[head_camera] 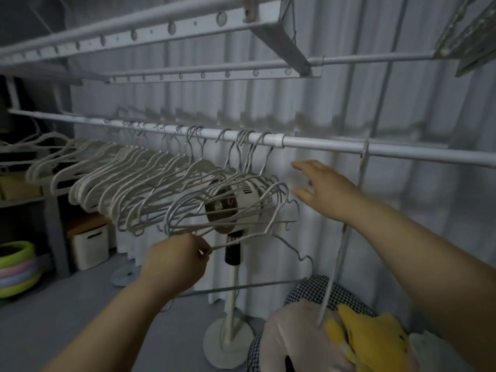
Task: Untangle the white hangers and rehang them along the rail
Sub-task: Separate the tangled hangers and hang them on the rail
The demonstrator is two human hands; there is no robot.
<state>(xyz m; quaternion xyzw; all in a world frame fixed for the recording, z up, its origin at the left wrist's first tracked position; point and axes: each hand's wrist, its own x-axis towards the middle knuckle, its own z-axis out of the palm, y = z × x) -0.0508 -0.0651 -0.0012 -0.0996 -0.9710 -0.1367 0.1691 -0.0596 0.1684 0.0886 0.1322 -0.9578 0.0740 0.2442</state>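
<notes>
A home laundry-drying corner: hanger-laden rail [322, 146], overhead drying racks [161, 30], standing fan [236, 200], storage bin [88, 245].

Your white hangers [128, 181] crowd the left stretch of the rail [322, 146], their thin shoulders overlapping in a tangle. A lone hanger [362, 162] hangs farther right, edge-on. A loose hanger [241, 287] is off the rail, tilted, pinched in your left hand [174, 261].
</notes>
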